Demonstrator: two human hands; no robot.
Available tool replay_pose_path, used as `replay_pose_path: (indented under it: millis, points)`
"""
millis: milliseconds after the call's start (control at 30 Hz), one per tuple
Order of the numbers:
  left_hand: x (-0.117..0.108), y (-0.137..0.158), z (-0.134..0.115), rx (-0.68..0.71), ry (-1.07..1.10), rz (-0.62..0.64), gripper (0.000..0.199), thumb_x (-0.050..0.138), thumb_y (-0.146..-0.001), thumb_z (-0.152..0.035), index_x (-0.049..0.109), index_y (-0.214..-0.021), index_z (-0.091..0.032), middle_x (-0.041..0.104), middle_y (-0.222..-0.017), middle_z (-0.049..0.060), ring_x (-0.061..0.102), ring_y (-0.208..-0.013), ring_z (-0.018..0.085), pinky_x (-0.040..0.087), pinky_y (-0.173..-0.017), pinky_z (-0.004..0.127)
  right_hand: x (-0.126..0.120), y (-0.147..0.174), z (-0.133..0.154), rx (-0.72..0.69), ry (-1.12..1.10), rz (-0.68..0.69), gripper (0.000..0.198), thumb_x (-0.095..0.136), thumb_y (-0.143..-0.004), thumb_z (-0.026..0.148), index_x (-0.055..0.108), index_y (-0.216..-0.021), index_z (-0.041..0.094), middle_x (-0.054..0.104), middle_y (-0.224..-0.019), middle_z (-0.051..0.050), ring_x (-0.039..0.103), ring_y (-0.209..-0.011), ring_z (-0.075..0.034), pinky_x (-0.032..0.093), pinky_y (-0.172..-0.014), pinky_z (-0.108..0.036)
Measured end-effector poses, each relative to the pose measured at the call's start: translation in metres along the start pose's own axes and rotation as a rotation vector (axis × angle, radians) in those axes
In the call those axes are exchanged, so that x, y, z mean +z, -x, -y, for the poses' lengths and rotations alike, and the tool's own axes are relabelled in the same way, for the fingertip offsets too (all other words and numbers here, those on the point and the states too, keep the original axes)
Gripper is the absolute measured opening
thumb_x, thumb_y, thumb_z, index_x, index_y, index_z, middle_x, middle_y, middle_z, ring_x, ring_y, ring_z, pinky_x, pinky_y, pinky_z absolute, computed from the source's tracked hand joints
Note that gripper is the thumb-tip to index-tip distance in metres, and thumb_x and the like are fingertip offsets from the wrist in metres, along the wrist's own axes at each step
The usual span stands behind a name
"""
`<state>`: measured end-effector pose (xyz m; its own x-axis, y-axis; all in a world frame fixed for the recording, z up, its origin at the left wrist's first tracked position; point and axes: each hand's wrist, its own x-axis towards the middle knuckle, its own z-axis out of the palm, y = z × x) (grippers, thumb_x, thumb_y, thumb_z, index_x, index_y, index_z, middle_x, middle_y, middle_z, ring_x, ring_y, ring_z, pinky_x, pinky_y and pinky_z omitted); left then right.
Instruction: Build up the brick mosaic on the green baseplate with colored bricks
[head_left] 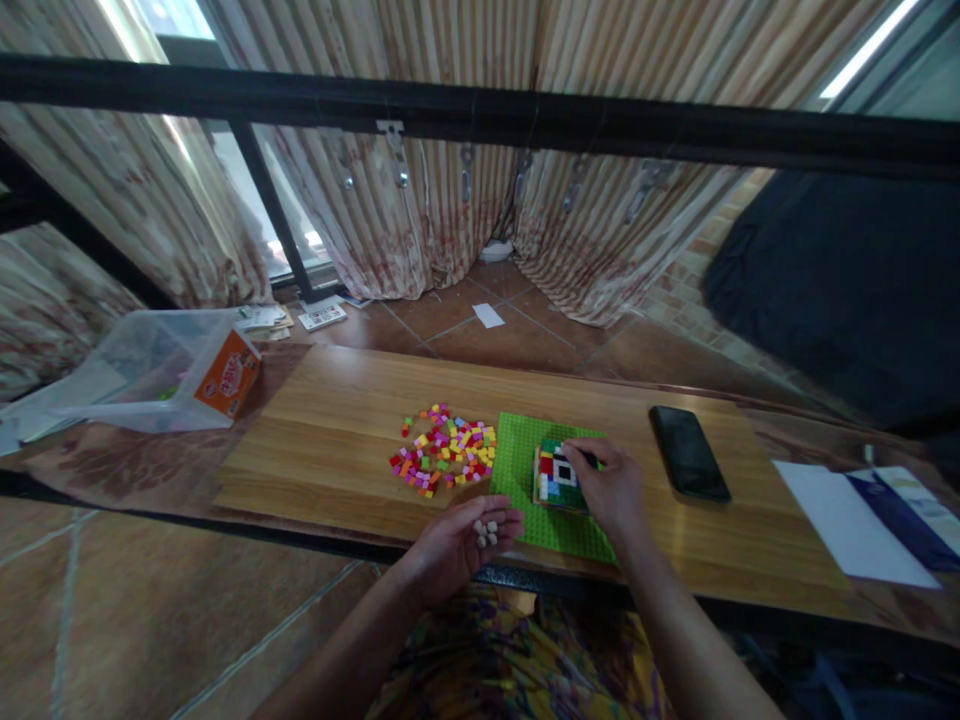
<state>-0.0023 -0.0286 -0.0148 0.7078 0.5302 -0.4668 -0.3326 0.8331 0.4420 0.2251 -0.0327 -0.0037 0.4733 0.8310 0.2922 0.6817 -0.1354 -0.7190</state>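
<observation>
My left hand (pixel 469 535) is turned palm up near the table's front edge, fingers slightly curled, cradling several small off-white toy bricks (pixel 486 533). A green baseplate (pixel 516 450) lies just beyond it. On that plate stands a low toy brick build (pixel 553 490) in red, white, blue and dark green. My right hand (pixel 611 485) reaches over the build's right side, thumb and fingers pinched together at its top. Whatever those fingertips hold is too small and covered to make out. Loose coloured toy bricks (pixel 450 450) are scattered left of the baseplate.
A black phone (pixel 688 452) lies on the wooden board (pixel 330 430) to the right. White paper (pixel 851 525) is at the far right. A clear plastic bin (pixel 165 365) with an orange label stands at the left. A dark metal bar (pixel 480 110) crosses behind the table.
</observation>
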Motion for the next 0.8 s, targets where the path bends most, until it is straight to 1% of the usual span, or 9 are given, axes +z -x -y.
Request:
replay_pose_path:
  millis: [133, 200, 300, 367, 433, 500, 633, 700, 800]
  points:
    - [0.001, 0.0, 0.002, 0.014, -0.008, -0.013, 0.032, 0.052, -0.085, -0.031, 0.06, -0.107, -0.009, 0.064, -0.109, 0.016, 0.062, -0.094, 0.019, 0.044, -0.088, 0.033, 0.0, 0.0, -0.004, 0.054, -0.023, 0.006, 0.024, 0.058, -0.075, 0.043, 0.07, -0.08, 0.023, 0.07, -0.084, -0.004, 0.062, -0.081, -0.022, 0.045, -0.077, -0.038]
    - [0.001, 0.0, 0.002, 0.016, -0.006, -0.015, 0.032, 0.051, -0.086, -0.032, 0.06, -0.107, -0.01, 0.064, -0.108, 0.016, 0.062, -0.094, 0.019, 0.044, -0.088, 0.032, -0.002, 0.004, -0.005, 0.065, -0.081, -0.063, 0.028, 0.057, -0.076, 0.045, 0.069, -0.084, 0.021, 0.07, -0.087, -0.005, 0.062, -0.083, -0.021, 0.046, -0.077, -0.037]
    - [0.001, -0.001, 0.002, 0.011, 0.009, -0.002, 0.033, 0.05, -0.086, -0.034, 0.06, -0.106, -0.009, 0.064, -0.108, 0.015, 0.062, -0.095, 0.02, 0.044, -0.088, 0.032, -0.007, 0.016, 0.002, 0.02, -0.114, -0.205, 0.029, 0.054, -0.08, 0.044, 0.068, -0.085, 0.019, 0.069, -0.088, -0.006, 0.062, -0.085, -0.021, 0.046, -0.079, -0.037]
    - [0.001, -0.001, 0.002, 0.011, 0.033, 0.007, 0.035, 0.048, -0.087, -0.035, 0.059, -0.107, -0.009, 0.063, -0.108, 0.015, 0.061, -0.096, 0.02, 0.043, -0.088, 0.033, -0.011, 0.029, 0.013, -0.054, -0.088, -0.219, 0.026, 0.053, -0.082, 0.041, 0.068, -0.085, 0.019, 0.069, -0.088, -0.007, 0.06, -0.087, -0.022, 0.045, -0.081, -0.038]
    - [0.0, -0.002, 0.001, 0.007, 0.065, 0.013, 0.037, 0.047, -0.087, -0.037, 0.059, -0.106, -0.009, 0.063, -0.108, 0.015, 0.061, -0.098, 0.021, 0.042, -0.089, 0.033, -0.012, 0.045, 0.028, -0.146, -0.067, -0.126, 0.022, 0.053, -0.084, 0.036, 0.067, -0.088, 0.021, 0.068, -0.091, -0.006, 0.059, -0.089, -0.021, 0.045, -0.082, -0.038]
    - [0.0, -0.003, 0.001, -0.002, 0.097, 0.029, 0.037, 0.045, -0.088, -0.039, 0.059, -0.106, -0.009, 0.064, -0.106, 0.015, 0.061, -0.098, 0.021, 0.042, -0.088, 0.033, -0.011, 0.061, 0.041, -0.239, -0.049, 0.033, 0.018, 0.052, -0.085, 0.031, 0.066, -0.091, 0.022, 0.067, -0.093, -0.005, 0.058, -0.091, -0.02, 0.046, -0.081, -0.037]
    - [-0.004, -0.004, 0.002, -0.007, 0.143, 0.055, 0.035, 0.042, -0.089, -0.038, 0.06, -0.103, -0.01, 0.065, -0.088, 0.008, 0.061, -0.081, 0.014, 0.044, -0.081, 0.028, -0.001, 0.084, 0.056, -0.357, 0.012, 0.302, 0.016, 0.051, -0.087, 0.024, 0.065, -0.095, 0.022, 0.064, -0.096, -0.006, 0.055, -0.091, -0.02, 0.046, -0.079, -0.036]
    - [-0.006, -0.005, 0.002, -0.011, 0.151, 0.065, 0.035, 0.042, -0.09, -0.037, 0.06, -0.104, -0.011, 0.063, -0.082, 0.006, 0.059, -0.076, 0.012, 0.043, -0.077, 0.026, 0.004, 0.089, 0.057, -0.369, 0.045, 0.368, 0.017, 0.05, -0.087, 0.022, 0.064, -0.097, 0.021, 0.063, -0.099, -0.007, 0.053, -0.092, -0.021, 0.045, -0.08, -0.038]
    - [-0.008, -0.006, 0.002, -0.017, 0.151, 0.083, 0.035, 0.042, -0.089, -0.037, 0.06, -0.104, -0.012, 0.062, -0.084, 0.006, 0.058, -0.076, 0.012, 0.042, -0.074, 0.025, 0.008, 0.09, 0.056, -0.376, 0.087, 0.399, 0.021, 0.048, -0.087, 0.02, 0.063, -0.102, 0.021, 0.06, -0.101, -0.008, 0.052, -0.094, -0.022, 0.045, -0.08, -0.039]
